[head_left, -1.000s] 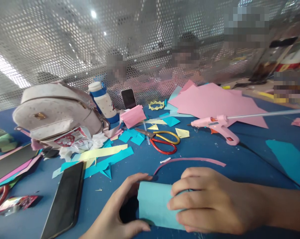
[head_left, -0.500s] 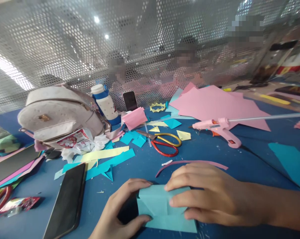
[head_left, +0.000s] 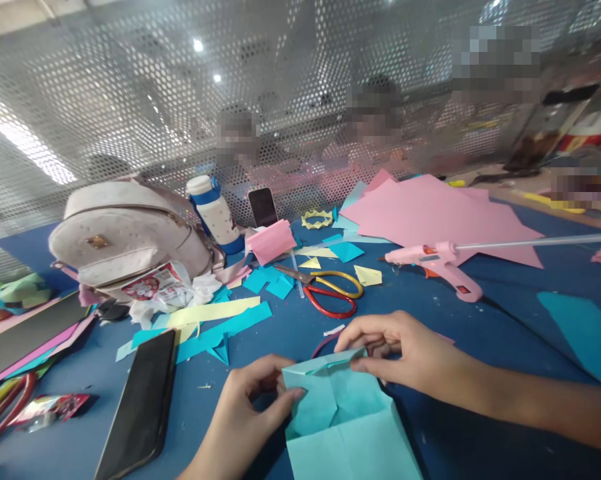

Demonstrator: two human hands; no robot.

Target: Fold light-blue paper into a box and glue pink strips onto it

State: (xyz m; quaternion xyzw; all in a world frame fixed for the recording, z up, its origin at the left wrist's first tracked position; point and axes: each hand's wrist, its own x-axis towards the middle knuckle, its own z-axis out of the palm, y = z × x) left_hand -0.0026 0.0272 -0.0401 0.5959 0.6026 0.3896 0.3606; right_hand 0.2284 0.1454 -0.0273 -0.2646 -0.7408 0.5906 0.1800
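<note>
A folded light-blue paper (head_left: 350, 433) is held between both hands at the bottom centre, its creased flaps partly raised like a shallow pocket. My left hand (head_left: 255, 400) pinches its left edge, thumb on top and fingers behind. With thumb and fingers, my right hand (head_left: 400, 353) grips the upper right corner. Partly covered by that hand lies a thin purple paper strip (head_left: 323, 345). Scissors (head_left: 330, 290) with one red and one yellow handle rest just beyond the hands.
A pink glue gun (head_left: 445, 263) lies at right, its cord trailing. Behind it are pink sheets (head_left: 440, 213). At left are a black phone (head_left: 140, 400), paper scraps (head_left: 225, 327), a backpack (head_left: 125, 233) and a bottle (head_left: 215, 217). A perforated metal panel (head_left: 180, 113) stands behind.
The light-blue paper was lying flatter; now its flaps are lifted and more of it shows towards me. My right hand has gone from resting across it to pinching its upper corner.
</note>
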